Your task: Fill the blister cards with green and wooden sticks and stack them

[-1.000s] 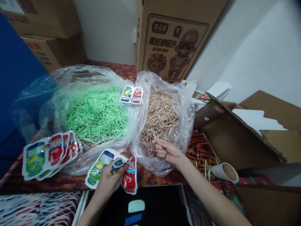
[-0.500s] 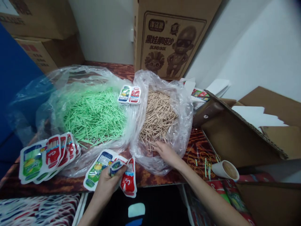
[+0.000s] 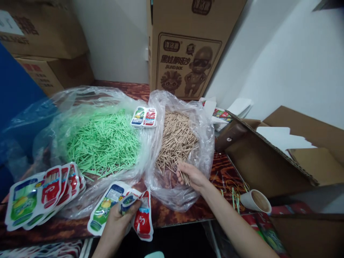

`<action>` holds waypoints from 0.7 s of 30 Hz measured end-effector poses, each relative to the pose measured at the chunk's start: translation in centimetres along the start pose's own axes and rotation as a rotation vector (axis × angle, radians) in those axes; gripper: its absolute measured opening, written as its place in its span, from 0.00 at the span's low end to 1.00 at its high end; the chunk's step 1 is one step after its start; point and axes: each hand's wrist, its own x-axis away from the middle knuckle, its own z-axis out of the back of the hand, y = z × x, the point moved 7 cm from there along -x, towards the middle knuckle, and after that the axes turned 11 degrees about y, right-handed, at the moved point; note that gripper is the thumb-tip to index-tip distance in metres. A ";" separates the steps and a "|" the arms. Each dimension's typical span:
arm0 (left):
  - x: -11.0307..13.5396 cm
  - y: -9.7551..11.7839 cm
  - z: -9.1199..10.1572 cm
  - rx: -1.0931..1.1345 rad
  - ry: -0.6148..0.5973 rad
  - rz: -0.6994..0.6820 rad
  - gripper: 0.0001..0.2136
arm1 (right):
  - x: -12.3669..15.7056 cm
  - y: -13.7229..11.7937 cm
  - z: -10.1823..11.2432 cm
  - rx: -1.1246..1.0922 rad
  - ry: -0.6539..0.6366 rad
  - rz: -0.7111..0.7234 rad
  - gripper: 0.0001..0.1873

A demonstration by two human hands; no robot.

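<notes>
My left hand (image 3: 119,216) is closed on a printed pouch (image 3: 143,218) with a red cola side, its top bent at the fingers. Under or beside it, a green lemon-printed pouch (image 3: 103,209) lies at the table edge; I cannot tell whether the two are joined. My right hand (image 3: 191,175) has its fingers wrapped round several thin brown sticks (image 3: 184,177). It is at the near side of a clear plastic bag (image 3: 205,136) holding a heap of brown sticks (image 3: 177,134). Left of that, a second clear bag (image 3: 61,118) holds green sticks (image 3: 104,139).
Overlapping filled pouches (image 3: 29,200) lie at the left. A small double pouch (image 3: 143,117) rests between the bags. A paper cup (image 3: 255,201) stands at the right near rubber bands and a few green sticks (image 3: 235,199). An open carton (image 3: 258,165) borders the right side.
My right hand has closed on several brown sticks and lifted them slightly from the heap's near edge. The left hand keeps its hold on the pouch. The whole view has shifted a little.
</notes>
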 end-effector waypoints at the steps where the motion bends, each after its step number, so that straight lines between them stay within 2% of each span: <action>1: 0.0 -0.1 -0.1 0.004 -0.007 0.008 0.15 | 0.1 -0.2 -0.1 -0.086 -0.015 -0.022 0.16; 4: 0.1 -0.2 -0.2 0.016 -0.013 0.030 0.14 | 0.7 -0.8 -0.8 -0.258 -0.096 -0.034 0.16; 6: 0.2 -0.2 -0.3 0.025 -0.020 0.043 0.14 | 1.1 -0.5 -1.8 -0.291 -0.176 -0.053 0.18; 8: 0.2 -0.2 -0.3 0.028 -0.016 0.041 0.14 | 1.4 0.0 -2.8 -0.286 -0.210 -0.043 0.15; 10: 0.1 -0.1 -0.4 0.022 -0.006 0.031 0.14 | 1.3 0.4 -3.4 -0.294 -0.158 0.031 0.13; 13: 0.1 0.0 -0.7 0.017 -0.012 0.031 0.14 | 0.8 0.7 -3.7 -0.277 -0.019 0.222 0.12; 18: 0.4 0.0 -0.8 0.019 0.001 0.046 0.13 | 0.4 1.1 -4.0 0.016 0.115 0.503 0.07; 21: 0.2 -0.4 -0.5 0.038 0.021 0.051 0.13 | 1.1 0.9 -3.9 0.062 0.172 0.601 0.06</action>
